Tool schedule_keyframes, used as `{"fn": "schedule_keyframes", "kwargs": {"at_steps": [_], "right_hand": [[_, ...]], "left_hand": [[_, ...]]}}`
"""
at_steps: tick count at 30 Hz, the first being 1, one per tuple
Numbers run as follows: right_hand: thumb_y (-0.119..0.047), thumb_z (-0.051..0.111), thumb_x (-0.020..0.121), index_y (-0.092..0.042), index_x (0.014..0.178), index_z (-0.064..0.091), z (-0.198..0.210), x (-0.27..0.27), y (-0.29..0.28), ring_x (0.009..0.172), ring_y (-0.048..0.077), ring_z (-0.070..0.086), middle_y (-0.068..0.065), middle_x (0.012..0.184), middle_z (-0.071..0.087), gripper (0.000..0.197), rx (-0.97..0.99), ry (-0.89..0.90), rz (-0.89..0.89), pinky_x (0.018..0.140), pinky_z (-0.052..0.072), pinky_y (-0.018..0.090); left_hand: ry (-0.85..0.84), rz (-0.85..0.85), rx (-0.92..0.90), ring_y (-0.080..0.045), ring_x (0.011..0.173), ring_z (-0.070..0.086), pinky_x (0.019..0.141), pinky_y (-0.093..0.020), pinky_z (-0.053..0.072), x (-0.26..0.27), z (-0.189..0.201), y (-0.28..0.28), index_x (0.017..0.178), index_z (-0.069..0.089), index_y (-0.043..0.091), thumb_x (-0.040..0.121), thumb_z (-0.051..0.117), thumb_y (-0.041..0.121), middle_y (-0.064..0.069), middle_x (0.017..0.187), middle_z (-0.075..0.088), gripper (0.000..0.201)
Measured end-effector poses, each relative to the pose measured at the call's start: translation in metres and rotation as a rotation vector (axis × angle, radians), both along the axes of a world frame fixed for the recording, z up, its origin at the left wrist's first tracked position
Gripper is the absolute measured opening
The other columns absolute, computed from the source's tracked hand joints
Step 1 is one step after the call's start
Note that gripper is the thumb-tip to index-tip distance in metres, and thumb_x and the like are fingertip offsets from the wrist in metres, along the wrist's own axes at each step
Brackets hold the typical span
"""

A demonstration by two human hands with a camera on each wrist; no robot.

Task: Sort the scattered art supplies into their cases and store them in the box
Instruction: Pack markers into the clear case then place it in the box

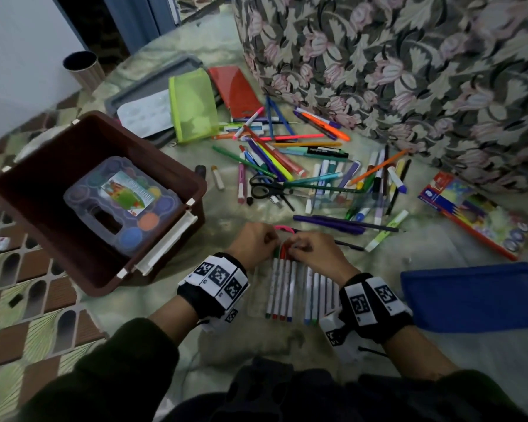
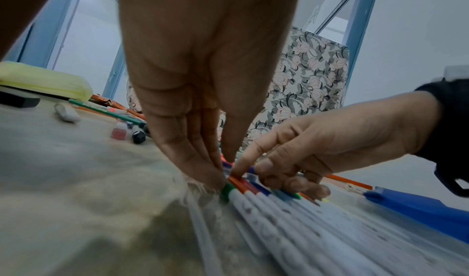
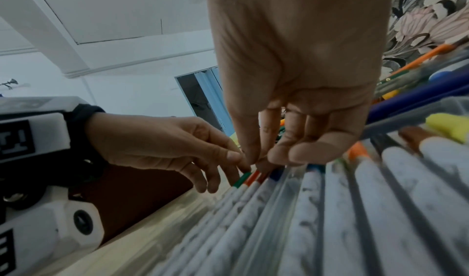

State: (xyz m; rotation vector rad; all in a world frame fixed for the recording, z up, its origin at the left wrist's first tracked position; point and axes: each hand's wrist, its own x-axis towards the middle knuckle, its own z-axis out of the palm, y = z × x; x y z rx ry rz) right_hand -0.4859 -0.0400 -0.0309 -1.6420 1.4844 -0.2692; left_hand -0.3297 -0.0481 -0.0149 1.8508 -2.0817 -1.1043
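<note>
Green patterned cloth under everything. Clear marker case lies in front of me, right of the brown box, the loose pen pile beyond it. My left hand pinches the case's edge at the green cap; my right hand grasps the red marker. Seat each marker flat in its groove, caps level, before adding more.

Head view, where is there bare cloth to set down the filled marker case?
Bare cloth lies between the brown box and the marker case, and between the blue pouch and the pencil box. Beyond both hands, the pen pile is crowded.
</note>
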Motion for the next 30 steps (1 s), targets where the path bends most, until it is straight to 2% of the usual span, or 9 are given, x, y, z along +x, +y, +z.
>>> {"fn": "schedule_keyframes", "kwargs": {"at_steps": [2, 7, 11, 13, 16, 19, 23, 26, 30], "right_hand": [[-0.014, 0.060, 0.089, -0.012, 0.105, 0.070, 0.002, -0.004, -0.010, 0.090, 0.016, 0.064, 0.007, 0.098, 0.071, 0.019, -0.018, -0.009, 0.032, 0.071, 0.045, 0.022], [-0.009, 0.061, 0.088, -0.006, 0.106, 0.068, 0.009, -0.011, -0.054, 0.095, 0.019, 0.063, 0.009, 0.105, 0.069, 0.019, -0.100, -0.136, -0.027, 0.080, 0.048, 0.026], [-0.005, 0.058, 0.089, -0.007, 0.109, 0.066, 0.020, -0.027, -0.112, 0.082, 0.014, 0.058, 0.006, 0.089, 0.064, 0.022, -0.298, -0.163, -0.154, 0.065, 0.040, 0.010], [-0.006, 0.053, 0.092, -0.006, 0.113, 0.064, 0.024, -0.037, -0.149, 0.086, 0.015, 0.057, 0.006, 0.097, 0.063, 0.023, -0.380, -0.142, -0.222, 0.073, 0.042, 0.015], [-0.008, 0.047, 0.094, -0.005, 0.122, 0.058, 0.020, -0.053, -0.201, 0.109, 0.025, 0.056, 0.014, 0.122, 0.058, 0.030, -0.424, -0.019, -0.250, 0.093, 0.045, 0.032], [-0.007, 0.044, 0.095, -0.005, 0.133, 0.047, 0.006, -0.068, -0.231, 0.129, 0.030, 0.040, 0.015, 0.139, 0.045, 0.038, -0.387, 0.148, -0.165, 0.107, 0.033, 0.038], [-0.007, 0.041, 0.096, -0.005, 0.140, 0.038, -0.010, -0.081, -0.251, 0.135, 0.029, 0.032, 0.016, 0.145, 0.036, 0.044, -0.365, 0.285, -0.052, 0.108, 0.024, 0.032], [-0.007, 0.036, 0.098, -0.005, 0.142, 0.035, -0.012, -0.080, -0.262, 0.136, 0.030, 0.031, 0.017, 0.148, 0.033, 0.044, -0.320, 0.328, -0.018, 0.109, 0.024, 0.031], [-0.002, 0.040, 0.095, -0.003, 0.136, 0.044, -0.010, -0.070, -0.274, 0.122, 0.038, 0.043, 0.025, 0.134, 0.045, 0.041, -0.382, 0.465, 0.064, 0.100, 0.036, 0.039]], "left_hand": [[-0.030, -0.036, 0.012, -0.030, 0.089, 0.066, 0.077, -0.030, 0.049, 0.000, 0.001, -0.009, 0.102, 0.067, -0.002, 0.091, 0.053, 0.011, -0.020, 0.099, 0.069, 0.022], [0.014, -0.027, -0.072, -0.026, 0.091, 0.064, 0.078, -0.027, 0.048, -0.003, 0.007, -0.042, 0.103, 0.067, 0.001, 0.089, 0.056, 0.011, -0.016, 0.101, 0.069, 0.020], [0.094, 0.066, -0.204, -0.026, 0.090, 0.065, 0.077, -0.024, 0.045, -0.010, 0.011, -0.092, 0.103, 0.067, 0.003, 0.089, 0.055, 0.008, -0.015, 0.099, 0.070, 0.019], [0.112, 0.113, -0.298, -0.027, 0.093, 0.064, 0.078, -0.021, 0.042, -0.012, 0.012, -0.125, 0.103, 0.067, 0.002, 0.088, 0.055, 0.007, -0.016, 0.101, 0.069, 0.020], [0.077, 0.217, -0.377, -0.030, 0.109, 0.057, 0.091, -0.029, 0.040, -0.012, 0.006, -0.174, 0.113, 0.062, 0.002, 0.088, 0.053, 0.006, -0.018, 0.117, 0.061, 0.026], [-0.099, 0.311, -0.376, -0.031, 0.130, 0.036, 0.105, -0.036, 0.029, -0.005, -0.006, -0.208, 0.133, 0.045, 0.006, 0.090, 0.050, 0.008, -0.016, 0.140, 0.040, 0.043], [-0.215, 0.320, -0.312, -0.032, 0.136, 0.028, 0.111, -0.040, 0.023, 0.008, -0.019, -0.232, 0.140, 0.032, 0.005, 0.093, 0.045, 0.011, -0.013, 0.149, 0.028, 0.050], [-0.258, 0.363, -0.251, -0.036, 0.127, 0.038, 0.103, -0.047, 0.034, 0.010, -0.020, -0.244, 0.135, 0.038, 0.004, 0.093, 0.044, 0.011, -0.019, 0.140, 0.038, 0.043], [-0.253, 0.403, -0.250, -0.035, 0.120, 0.045, 0.098, -0.048, 0.040, 0.013, -0.017, -0.256, 0.121, 0.051, 0.004, 0.092, 0.050, 0.011, -0.019, 0.129, 0.049, 0.030]]}}
